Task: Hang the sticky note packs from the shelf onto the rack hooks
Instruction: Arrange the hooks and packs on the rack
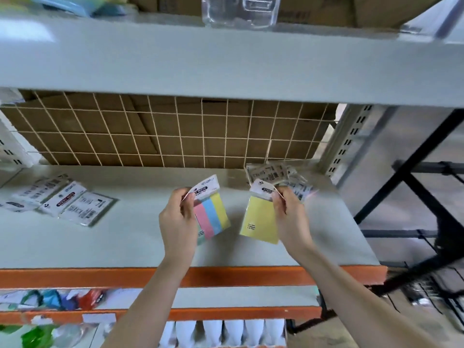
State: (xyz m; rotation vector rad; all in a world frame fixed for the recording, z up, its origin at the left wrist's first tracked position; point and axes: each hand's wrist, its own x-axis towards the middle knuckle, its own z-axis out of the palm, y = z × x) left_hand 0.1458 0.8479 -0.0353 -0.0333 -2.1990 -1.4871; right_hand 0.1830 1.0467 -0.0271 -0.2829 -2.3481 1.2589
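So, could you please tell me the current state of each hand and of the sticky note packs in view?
left hand: grips the striped pack by its header.
striped pack: held up, clear of the shelf.
right hand: pinches the yellow pack's header.
yellow pack: held up, hanging below the fingers.
loose packs at left: lying flat on the shelf.
pile at right: on the shelf, behind the right hand.
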